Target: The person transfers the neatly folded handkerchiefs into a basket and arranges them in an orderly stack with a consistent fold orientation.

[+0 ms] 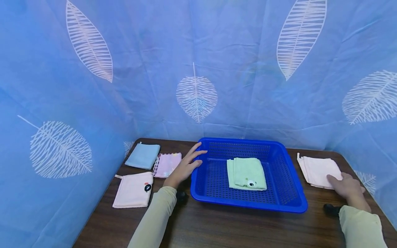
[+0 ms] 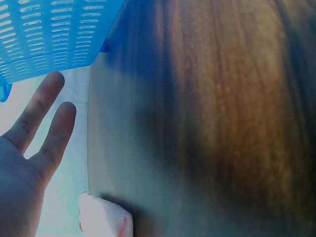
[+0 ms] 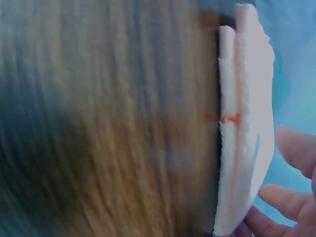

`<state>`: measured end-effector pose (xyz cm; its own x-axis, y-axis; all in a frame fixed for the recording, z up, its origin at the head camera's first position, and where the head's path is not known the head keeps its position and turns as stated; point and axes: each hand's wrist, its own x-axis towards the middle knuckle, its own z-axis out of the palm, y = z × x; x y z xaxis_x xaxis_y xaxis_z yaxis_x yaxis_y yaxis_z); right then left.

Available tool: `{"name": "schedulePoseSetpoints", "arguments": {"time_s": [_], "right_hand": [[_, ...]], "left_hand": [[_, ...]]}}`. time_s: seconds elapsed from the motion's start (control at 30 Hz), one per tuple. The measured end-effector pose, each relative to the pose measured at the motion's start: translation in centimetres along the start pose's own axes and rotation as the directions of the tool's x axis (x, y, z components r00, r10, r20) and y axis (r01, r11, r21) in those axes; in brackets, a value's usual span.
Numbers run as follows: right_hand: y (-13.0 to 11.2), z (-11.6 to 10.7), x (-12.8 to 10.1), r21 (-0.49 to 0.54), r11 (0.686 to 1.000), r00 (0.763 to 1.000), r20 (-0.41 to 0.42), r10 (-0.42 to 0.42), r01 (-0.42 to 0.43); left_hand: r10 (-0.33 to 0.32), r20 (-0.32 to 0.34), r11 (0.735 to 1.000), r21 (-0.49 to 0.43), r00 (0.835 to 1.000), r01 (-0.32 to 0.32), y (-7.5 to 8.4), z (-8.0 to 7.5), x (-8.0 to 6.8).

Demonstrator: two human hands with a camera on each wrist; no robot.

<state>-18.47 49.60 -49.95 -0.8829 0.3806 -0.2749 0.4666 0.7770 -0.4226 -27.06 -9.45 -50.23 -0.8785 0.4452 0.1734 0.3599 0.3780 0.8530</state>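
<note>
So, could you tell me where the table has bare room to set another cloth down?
The front strip of table between the two sleeves, before the blue basket, is bare. Inside the basket, floor lies open around the green towel. The left corner is crowded with three cloths.

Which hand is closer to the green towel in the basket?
Left. The left hand rests on the blue basket's left rim, beside the green towel. The right hand is outside the basket, on the folded pink towel.

Basket (image 1: 288,203) mid-table w/ folded towel (image 1: 247,173) in it; three cloths (image 1: 145,172) left, one cloth (image 1: 317,167) right.
</note>
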Motion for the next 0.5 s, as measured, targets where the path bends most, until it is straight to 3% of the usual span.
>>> {"name": "schedulePoseSetpoints", "arguments": {"time_s": [0.23,0.5], "right_hand": [[-0.2,-0.02,0.2,-0.017,1.0,0.998,0.051,0.024,-0.024],[-0.67,0.5,0.03,0.012,0.993,0.993,0.032,0.114,-0.114]], "left_hand": [[0.01,-0.006,1.0,-0.001,1.0,-0.01,-0.07,-0.22,0.2],[0.014,0.009,1.0,-0.024,1.0,-0.014,-0.22,-0.1,0.19]]}}
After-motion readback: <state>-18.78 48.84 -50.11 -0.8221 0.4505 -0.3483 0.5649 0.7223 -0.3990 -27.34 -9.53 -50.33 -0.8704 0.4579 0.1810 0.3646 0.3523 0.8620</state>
